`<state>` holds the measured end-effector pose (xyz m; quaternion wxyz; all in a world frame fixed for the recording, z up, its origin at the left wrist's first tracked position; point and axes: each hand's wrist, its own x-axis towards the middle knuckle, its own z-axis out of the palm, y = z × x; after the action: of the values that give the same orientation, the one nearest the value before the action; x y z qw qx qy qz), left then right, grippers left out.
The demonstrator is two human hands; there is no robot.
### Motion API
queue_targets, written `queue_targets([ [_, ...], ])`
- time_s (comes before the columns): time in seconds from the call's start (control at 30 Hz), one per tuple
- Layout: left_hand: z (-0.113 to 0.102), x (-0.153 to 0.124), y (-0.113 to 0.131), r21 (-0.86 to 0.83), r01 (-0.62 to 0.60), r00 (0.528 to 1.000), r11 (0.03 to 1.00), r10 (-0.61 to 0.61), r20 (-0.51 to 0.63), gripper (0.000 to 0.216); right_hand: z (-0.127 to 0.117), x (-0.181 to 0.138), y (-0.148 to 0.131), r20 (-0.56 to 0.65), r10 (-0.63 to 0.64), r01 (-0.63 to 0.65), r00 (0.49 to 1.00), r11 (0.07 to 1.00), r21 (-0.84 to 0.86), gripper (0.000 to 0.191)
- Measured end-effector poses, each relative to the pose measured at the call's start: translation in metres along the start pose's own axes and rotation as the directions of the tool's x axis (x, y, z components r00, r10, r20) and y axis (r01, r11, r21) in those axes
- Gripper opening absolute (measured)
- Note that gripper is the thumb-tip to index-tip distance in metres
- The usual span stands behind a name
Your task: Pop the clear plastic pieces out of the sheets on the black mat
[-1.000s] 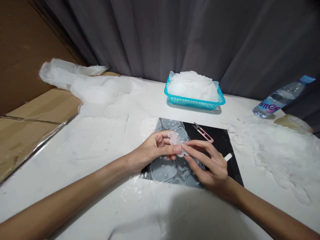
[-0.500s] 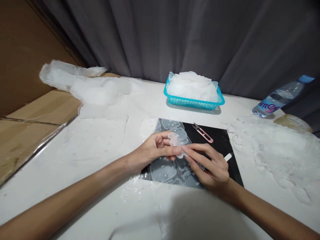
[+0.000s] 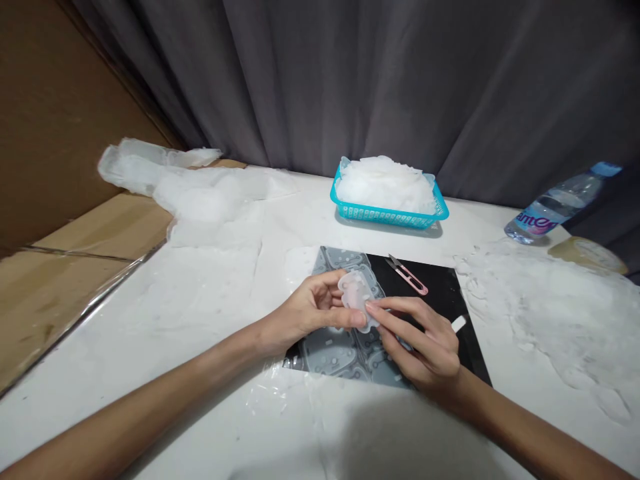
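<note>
A small translucent, scallop-edged silicone-like piece (image 3: 356, 293) is held up between both hands. My left hand (image 3: 320, 307) grips its left and lower side, thumb in front and fingers behind. My right hand (image 3: 423, 337) pinches its lower right edge with thumb and fingertips. Under the hands lies a sheet of grey translucent moulded pieces (image 3: 330, 350) on a black board (image 3: 477, 357). Pink-handled thread snips (image 3: 413, 279) rest on the board just beyond my right hand. A small white tab (image 3: 459, 324) is at the board's right side.
A blue basket (image 3: 390, 215) heaped with white translucent pieces stands at the back. To the right are a water bottle (image 3: 560, 203), a tape roll (image 3: 587, 253) and a spread of clear pieces (image 3: 565, 313). White translucent sheets (image 3: 210, 193) and cardboard (image 3: 100, 230) lie left.
The translucent piece has tilted so more of its face shows, with both hands still holding it. The whole view has shifted slightly, with the scene sitting lower.
</note>
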<state>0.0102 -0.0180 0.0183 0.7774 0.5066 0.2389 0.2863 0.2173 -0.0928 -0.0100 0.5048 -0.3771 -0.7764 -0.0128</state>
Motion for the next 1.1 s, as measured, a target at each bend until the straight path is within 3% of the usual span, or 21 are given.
queue_targets([
  [0.17,0.001,0.000,0.001,0.042,0.003,0.999,0.999,-0.005,0.035,0.024,0.001,-0.003,0.001,0.014,0.011,-0.012,1.000,0.999,0.048,0.053],
  [0.37,0.000,0.001,0.001,0.135,0.030,0.999,0.990,-0.026,-0.032,0.028,0.001,-0.002,0.002,0.042,0.022,-0.026,0.999,0.995,0.099,0.046],
  [0.67,0.003,0.000,-0.002,0.095,-0.002,0.999,0.995,0.005,-0.036,0.026,0.002,-0.003,0.002,0.047,0.017,-0.023,0.999,0.994,0.110,0.048],
  [0.93,0.010,-0.007,0.000,0.331,-0.122,0.987,0.936,0.149,-0.057,0.026,0.000,-0.002,0.000,0.052,0.002,-0.009,0.999,0.992,0.123,0.040],
  [1.1,0.013,-0.011,0.002,0.405,-0.130,0.988,0.905,0.151,-0.020,0.023,0.001,0.000,-0.001,0.036,-0.031,0.028,0.999,0.995,0.091,0.034],
])
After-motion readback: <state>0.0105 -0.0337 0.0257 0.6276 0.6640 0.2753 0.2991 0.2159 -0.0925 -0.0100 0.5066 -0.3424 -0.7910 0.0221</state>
